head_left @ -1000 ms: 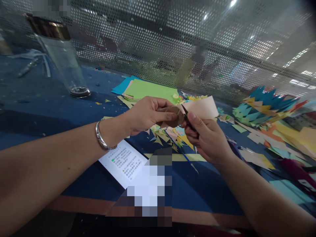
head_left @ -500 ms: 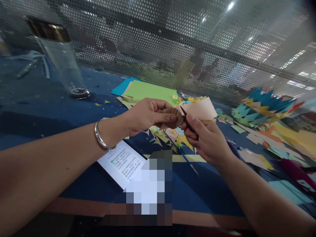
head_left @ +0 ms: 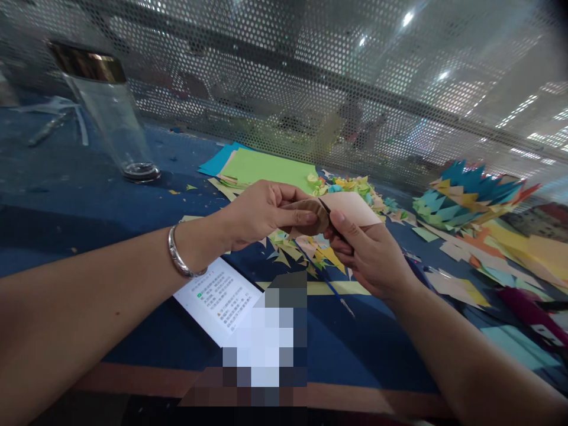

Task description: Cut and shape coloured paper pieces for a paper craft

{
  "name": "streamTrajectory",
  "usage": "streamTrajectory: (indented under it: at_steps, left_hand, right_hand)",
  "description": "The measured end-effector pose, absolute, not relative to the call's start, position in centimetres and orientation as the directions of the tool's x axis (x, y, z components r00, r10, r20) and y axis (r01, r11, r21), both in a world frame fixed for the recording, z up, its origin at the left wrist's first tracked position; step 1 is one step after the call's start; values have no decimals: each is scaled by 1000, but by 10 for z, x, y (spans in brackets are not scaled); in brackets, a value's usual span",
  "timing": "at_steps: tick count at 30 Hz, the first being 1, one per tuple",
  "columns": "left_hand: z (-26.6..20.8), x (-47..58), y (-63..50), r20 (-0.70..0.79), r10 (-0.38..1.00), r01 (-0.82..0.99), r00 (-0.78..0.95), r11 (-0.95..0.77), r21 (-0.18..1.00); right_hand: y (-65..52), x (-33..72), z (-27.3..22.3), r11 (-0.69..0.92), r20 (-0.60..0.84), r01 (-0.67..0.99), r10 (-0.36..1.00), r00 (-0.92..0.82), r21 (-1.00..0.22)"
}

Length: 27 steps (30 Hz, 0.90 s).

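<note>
My left hand is closed in a pinch on a pale pink sheet of paper and a rounded brown striped piece lying against it. Whether that piece is wood or card I cannot tell. Dark scissors sit in my right hand, whose fingers are wrapped around the handles and mostly hide them. Their pointed blade rests at the edge of the brown piece, against the pink paper. Both hands are raised above a heap of paper scraps.
A glass bottle stands at the left behind a lit tablet. Green paper lies at the back. A spiky paper crown, more cut paper and a purple tool are at the right. A thin blue brush lies in front.
The pink paper's free end has dropped lower and tilts downward to the right. The scissors have shifted slightly left along the brown piece. Both hands keep their grip.
</note>
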<state>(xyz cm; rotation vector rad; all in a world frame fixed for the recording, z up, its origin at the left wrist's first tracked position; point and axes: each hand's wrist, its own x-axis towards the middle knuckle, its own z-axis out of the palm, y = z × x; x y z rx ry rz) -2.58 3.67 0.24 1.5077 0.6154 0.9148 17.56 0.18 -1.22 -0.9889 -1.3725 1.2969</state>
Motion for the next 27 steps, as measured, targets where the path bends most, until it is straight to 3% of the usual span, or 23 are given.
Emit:
streamTrajectory:
  at_steps: [27]
  left_hand:
    - [3,-26,36,139,832,-107,536,-96,990]
  right_hand:
    - [5,177,-16,140,141,-20,976,-167,-990]
